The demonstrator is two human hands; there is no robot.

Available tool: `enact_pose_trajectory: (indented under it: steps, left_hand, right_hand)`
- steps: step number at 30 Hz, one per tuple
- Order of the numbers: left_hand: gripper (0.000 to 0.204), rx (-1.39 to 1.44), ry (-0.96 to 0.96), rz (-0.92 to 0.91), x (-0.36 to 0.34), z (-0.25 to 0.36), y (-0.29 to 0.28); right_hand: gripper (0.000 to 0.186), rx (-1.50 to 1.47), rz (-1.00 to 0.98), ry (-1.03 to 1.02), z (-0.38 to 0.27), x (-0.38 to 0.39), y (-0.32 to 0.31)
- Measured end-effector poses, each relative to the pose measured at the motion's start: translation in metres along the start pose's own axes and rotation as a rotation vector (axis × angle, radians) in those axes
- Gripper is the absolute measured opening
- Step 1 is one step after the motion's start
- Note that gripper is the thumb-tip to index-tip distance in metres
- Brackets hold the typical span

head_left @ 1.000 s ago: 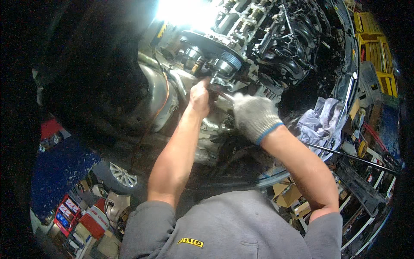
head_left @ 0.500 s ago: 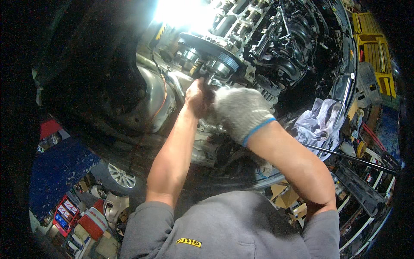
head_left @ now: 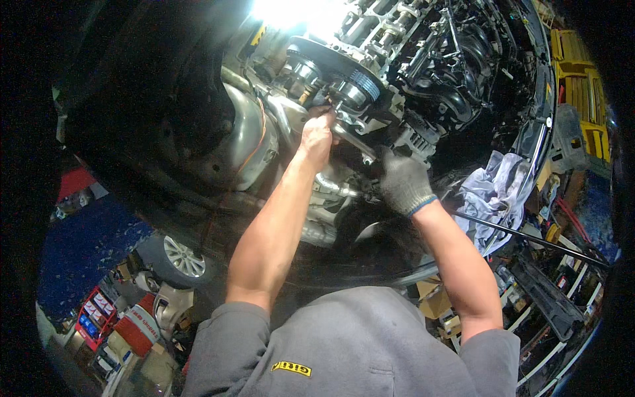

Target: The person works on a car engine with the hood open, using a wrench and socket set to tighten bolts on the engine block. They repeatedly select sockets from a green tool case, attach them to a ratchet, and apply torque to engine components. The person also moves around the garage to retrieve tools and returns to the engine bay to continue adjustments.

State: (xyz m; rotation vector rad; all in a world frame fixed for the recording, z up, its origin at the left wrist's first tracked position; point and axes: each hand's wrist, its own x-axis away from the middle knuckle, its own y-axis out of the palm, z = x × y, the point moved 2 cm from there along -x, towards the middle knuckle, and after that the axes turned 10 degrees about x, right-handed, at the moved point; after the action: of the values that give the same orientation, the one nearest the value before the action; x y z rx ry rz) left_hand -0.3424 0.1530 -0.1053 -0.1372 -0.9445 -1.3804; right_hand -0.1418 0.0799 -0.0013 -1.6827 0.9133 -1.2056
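My bare left hand (head_left: 319, 134) reaches in below the ribbed pulley (head_left: 358, 87) at the engine's front. Its fingers are closed, and what they grip is hidden behind them. Lower and to the right, my right hand (head_left: 405, 182) wears a grey knit glove with a blue cuff edge. The gloved fingers curl around the dark lower end of a shiny metal bar (head_left: 356, 141), which looks like a tool handle. The bar slants up toward my left hand; its upper end is partly covered. Beside the first pulley is a second round metal one (head_left: 305, 69).
The opened engine (head_left: 380, 40) fills the upper middle under a bright lamp (head_left: 291, 10). Black intake pipes (head_left: 456, 96) lie right of it. A pale cloth (head_left: 493, 185) hangs over the car's front edge, near a long black rod (head_left: 529, 237). A wheel (head_left: 184, 258) stands lower left.
My right hand has moved down and right, away from my left hand, uncovering the metal bar. My left hand stays beneath the pulley; the whole view has shifted slightly.
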Motion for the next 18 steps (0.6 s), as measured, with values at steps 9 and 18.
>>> enact_pose_trajectory:
  steps: [9,18]
  left_hand:
    - [0.035,-0.068,0.01,-0.002,-0.004,-0.001,-0.004]
    - [0.032,0.201,-0.23,0.096,0.0,0.015,0.005]
  right_hand:
    - [0.013,0.006,0.059,-0.018,-0.007,-0.003,-0.018]
    - [0.02,0.067,-0.031,-0.052,-0.051,-0.024,-0.098]
